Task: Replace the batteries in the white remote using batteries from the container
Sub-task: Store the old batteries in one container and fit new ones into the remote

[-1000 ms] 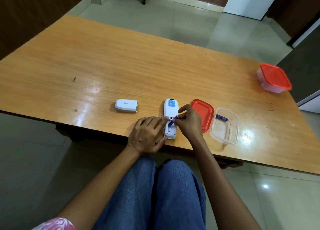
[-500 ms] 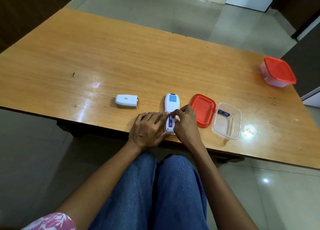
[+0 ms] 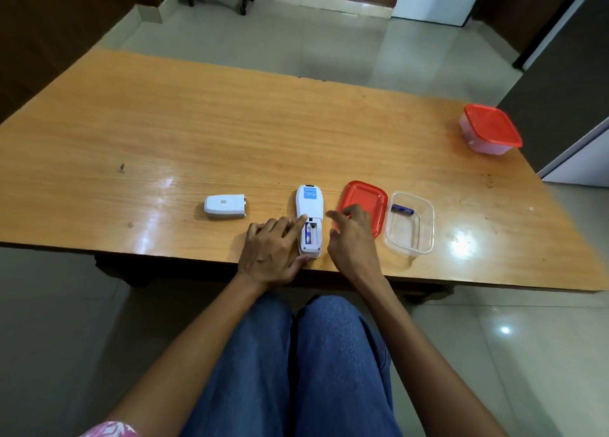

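The white remote [image 3: 309, 205] lies face down near the table's front edge, its battery bay uncovered. One blue battery [image 3: 307, 233] sits in the left slot of the bay. My left hand [image 3: 273, 252] steadies the remote, thumb at its near end and index finger on its left edge. My right hand [image 3: 351, 235] hovers just right of the remote, fingers apart and holding nothing. The clear container [image 3: 410, 223] stands to the right with one blue battery [image 3: 402, 209] inside. The white battery cover [image 3: 225, 207] lies to the left of the remote.
The container's red lid [image 3: 367, 202] lies flat between the remote and the container. A second closed tub with a red lid [image 3: 491, 130] stands at the table's far right corner. My knees in blue jeans sit below the front edge of the wooden table [image 3: 197, 133].
My right hand pressed the blue battery into the remote's bay, let it go and drew away to the right. My left hand stayed on the remote.
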